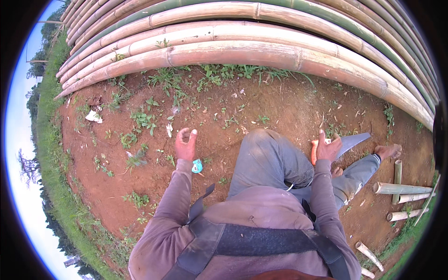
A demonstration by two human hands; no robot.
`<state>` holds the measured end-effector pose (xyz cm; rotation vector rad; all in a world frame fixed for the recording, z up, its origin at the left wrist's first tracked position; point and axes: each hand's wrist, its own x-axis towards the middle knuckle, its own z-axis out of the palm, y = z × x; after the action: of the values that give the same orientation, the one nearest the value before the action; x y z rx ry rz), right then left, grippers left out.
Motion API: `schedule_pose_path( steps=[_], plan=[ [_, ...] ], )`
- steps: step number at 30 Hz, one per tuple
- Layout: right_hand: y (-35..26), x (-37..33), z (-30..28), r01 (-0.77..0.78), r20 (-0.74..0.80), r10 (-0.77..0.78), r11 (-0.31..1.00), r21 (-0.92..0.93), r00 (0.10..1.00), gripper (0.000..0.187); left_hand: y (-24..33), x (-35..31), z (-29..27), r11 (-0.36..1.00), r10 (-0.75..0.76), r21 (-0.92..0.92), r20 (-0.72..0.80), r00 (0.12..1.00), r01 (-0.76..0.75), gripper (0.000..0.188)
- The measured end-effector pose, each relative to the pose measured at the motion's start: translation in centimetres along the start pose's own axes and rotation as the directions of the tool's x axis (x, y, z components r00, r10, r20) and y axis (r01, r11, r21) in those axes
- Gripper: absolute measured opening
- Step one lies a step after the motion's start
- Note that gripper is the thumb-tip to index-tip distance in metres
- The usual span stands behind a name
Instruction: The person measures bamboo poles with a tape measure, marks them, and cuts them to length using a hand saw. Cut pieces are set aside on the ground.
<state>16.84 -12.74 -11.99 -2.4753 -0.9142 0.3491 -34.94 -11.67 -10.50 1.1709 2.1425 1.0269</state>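
Observation:
My left hand [185,145] is raised over the soil with nothing in it, its thumb and fingers curved but apart. Beside its wrist lies a small turquoise object [197,166], perhaps a tape measure, partly behind my sleeve. On my right, a handsaw with an orange handle [314,152] and a grey blade [353,142] lies by my bent leg. My right hand [329,148] overlaps the saw in view, thumb and forefinger apart; it does not appear to grip the handle. Part of the saw is hidden behind that hand.
Long bamboo poles [233,52] are stacked across the far side. Cut bamboo pieces [396,188] lie at the right, near my bare foot [388,150]. Small weeds [143,120] and a white scrap [94,116] dot the red soil; grass [56,154] borders the left.

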Motion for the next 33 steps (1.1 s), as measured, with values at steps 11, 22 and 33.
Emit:
schedule_pose_path(
  steps=[11, 22, 33],
  plan=[
    [-21.3, 13.5, 3.2, -0.354, 0.456, 0.091, -0.505, 0.788, 0.885, 0.108, 20.1, 24.7, 12.2, 0.417, -0.306, -0.87, 0.137, 0.942, 0.262, 0.078],
    [-1.6, 20.4, -8.7, -0.117, 0.157, 0.077, -0.378, 0.918, 0.985, 0.072, 25.8, 3.6, 18.8, 0.313, -0.104, -0.897, 0.295, 0.95, 0.313, 0.073],
    [18.9, 30.6, -18.1, -0.147, 0.029, 0.457, 0.224, 0.963, 0.889, 0.089, 30.8, -14.0, 40.1, 0.252, -0.015, -0.688, 0.701, 0.713, 0.681, 0.096]
  ],
)
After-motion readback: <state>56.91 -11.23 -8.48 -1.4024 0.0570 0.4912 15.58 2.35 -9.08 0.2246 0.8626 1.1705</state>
